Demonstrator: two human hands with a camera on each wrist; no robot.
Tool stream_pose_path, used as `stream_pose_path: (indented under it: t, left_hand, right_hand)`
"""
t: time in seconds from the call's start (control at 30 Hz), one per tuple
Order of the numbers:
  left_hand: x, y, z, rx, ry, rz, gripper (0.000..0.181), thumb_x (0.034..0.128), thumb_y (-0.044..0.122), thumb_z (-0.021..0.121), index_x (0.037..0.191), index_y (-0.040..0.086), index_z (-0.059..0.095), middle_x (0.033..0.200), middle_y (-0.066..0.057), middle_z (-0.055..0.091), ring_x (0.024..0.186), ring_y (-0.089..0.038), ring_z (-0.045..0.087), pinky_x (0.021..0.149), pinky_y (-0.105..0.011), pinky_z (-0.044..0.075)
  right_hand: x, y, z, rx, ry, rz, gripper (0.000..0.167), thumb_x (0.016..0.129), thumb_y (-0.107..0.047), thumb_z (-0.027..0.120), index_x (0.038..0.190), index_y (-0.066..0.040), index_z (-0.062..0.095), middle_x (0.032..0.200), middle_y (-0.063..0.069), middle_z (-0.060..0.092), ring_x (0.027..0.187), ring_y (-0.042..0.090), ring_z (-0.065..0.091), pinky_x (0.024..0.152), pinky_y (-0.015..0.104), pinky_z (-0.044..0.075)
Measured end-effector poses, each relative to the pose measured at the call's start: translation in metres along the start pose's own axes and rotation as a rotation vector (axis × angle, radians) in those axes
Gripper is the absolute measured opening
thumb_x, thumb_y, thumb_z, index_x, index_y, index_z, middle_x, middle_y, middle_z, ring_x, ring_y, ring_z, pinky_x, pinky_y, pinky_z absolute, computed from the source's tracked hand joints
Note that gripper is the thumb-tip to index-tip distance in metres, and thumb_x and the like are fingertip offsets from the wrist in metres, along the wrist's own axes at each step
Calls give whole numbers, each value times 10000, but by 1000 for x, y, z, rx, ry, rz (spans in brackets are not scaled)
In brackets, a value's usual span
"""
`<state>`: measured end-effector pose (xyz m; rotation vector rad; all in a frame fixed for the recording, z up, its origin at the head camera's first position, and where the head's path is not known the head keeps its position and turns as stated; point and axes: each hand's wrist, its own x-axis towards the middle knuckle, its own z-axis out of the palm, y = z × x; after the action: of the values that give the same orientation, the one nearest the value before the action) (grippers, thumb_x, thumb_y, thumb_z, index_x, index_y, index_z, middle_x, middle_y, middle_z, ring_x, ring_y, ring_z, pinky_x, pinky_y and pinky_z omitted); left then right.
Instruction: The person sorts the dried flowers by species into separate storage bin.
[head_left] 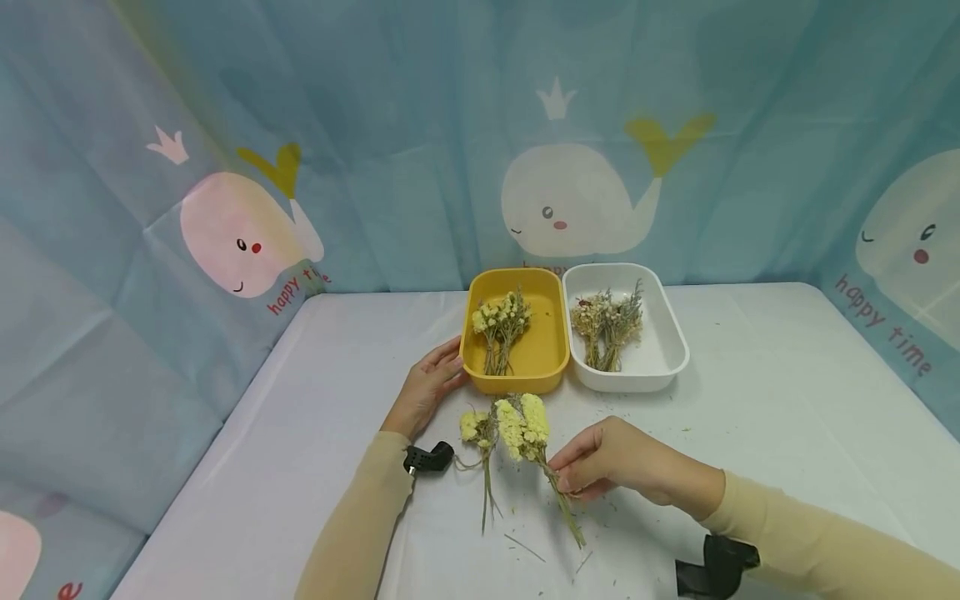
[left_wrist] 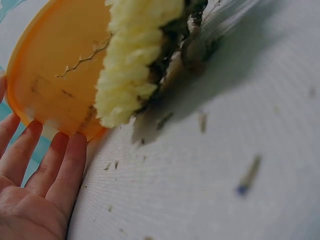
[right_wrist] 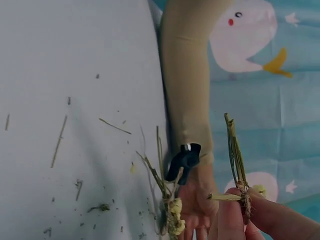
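Observation:
My right hand (head_left: 630, 462) pinches a bunch of dried yellow flowers (head_left: 528, 429) by its stems, just below the blooms. The right wrist view shows the thumb and fingers around the tied stems (right_wrist: 237, 160). Immediately left of it, a second dried flower bunch (head_left: 476, 429) lies on the table, with a loose string by its stems. With nearly straight fingers, my left hand (head_left: 426, 387) touches the left side of a yellow tray (head_left: 551, 333). In the left wrist view a yellow bloom (left_wrist: 135, 65) partly covers that tray. Dried flower bunches (head_left: 502, 329) lie inside it.
A white tray (head_left: 660, 354) stands against the yellow one on the right, holding more dried flower bunches (head_left: 607, 325). Broken stems (head_left: 525, 547) and crumbs are scattered over the white tabletop (head_left: 787, 400). A blue whale-print curtain (head_left: 420, 167) hangs behind and to the sides.

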<state>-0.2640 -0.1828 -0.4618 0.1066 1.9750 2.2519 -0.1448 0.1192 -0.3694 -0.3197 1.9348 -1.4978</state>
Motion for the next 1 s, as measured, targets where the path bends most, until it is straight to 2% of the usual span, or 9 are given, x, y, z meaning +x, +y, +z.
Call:
stream_pose_path:
  t: [0.23,0.43,0.6,0.83,1.0]
  left_hand:
    - [-1,-2,1,-3,9,3,505,999,159,607,1485,150,468,1539,-41,470,1387,-245,492,1072,-344,512]
    - [-1,-2,0,-3,1,7,506,1005,159,597,1491,154,456,1546,-35,459,1400,-234,476,1077,-340,508]
    - [-1,-1,-1,-17,-8,9,508,1010,144,585,1497,136,444,1552,-50,449,1409,-243,465,1084,-355,503]
    - [-1,0,-1,-19,-17,11,518,1009,147,589,1503,131,437,1558,-54,442,1413,-249,461,1082,-349,505]
    - [-2,0,0,-36,-20,16,513,1013,128,574,1506,130,433,1560,-56,439,1418,-246,455,1071,-330,512]
  right_hand:
    - [5,-7,-9,35,13,-10,296,860,-90,741,1107,72,721,939,58,775,821,132,730,776,352,639]
    - [17,-14,-18,37,25,6,338,876,-90,731,1165,80,693,1009,49,758,862,113,717,814,328,631]
    - [26,-19,-22,38,26,-25,347,880,-85,731,1179,86,686,1047,51,753,866,111,720,815,322,631]
    - [40,-29,-25,55,69,-30,325,886,-51,716,1174,96,682,1009,73,752,841,128,732,815,333,632]
    - [56,-38,-28,55,120,-16,338,897,-45,705,1203,93,668,1024,102,756,834,132,737,810,319,632]
